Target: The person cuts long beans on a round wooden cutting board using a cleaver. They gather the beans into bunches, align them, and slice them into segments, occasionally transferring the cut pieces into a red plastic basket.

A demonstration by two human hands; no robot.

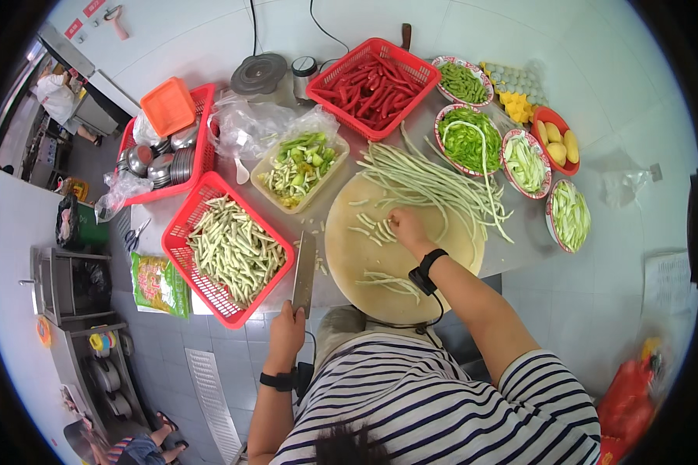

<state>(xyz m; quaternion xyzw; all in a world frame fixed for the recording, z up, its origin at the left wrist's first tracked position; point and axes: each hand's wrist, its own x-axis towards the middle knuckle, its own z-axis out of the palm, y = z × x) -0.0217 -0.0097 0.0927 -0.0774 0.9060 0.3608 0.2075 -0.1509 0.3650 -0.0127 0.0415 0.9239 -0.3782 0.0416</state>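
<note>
My left hand (287,337) grips a cleaver (305,273), its broad blade pointing away from me between the board and a red basket. On the round cutting board (349,256), my right hand (407,229) touches short cut pieces of long bean (374,228) with its fingertips; whether it grips one cannot be told. A bundle of whole long beans (424,174) lies across the board's far right edge. A few bean ends (390,281) rest nearer to me. Cut bean pieces fill the red plastic basket (289,250) at the left.
A plastic tub (343,152) of chopped vegetables and a red basket of red chillies (378,93) stand behind. Bowls of sliced vegetables (471,139) line the right. Further left are a basket of metal bowls (212,139) and scissors (135,235). Other people (55,96) are in the background.
</note>
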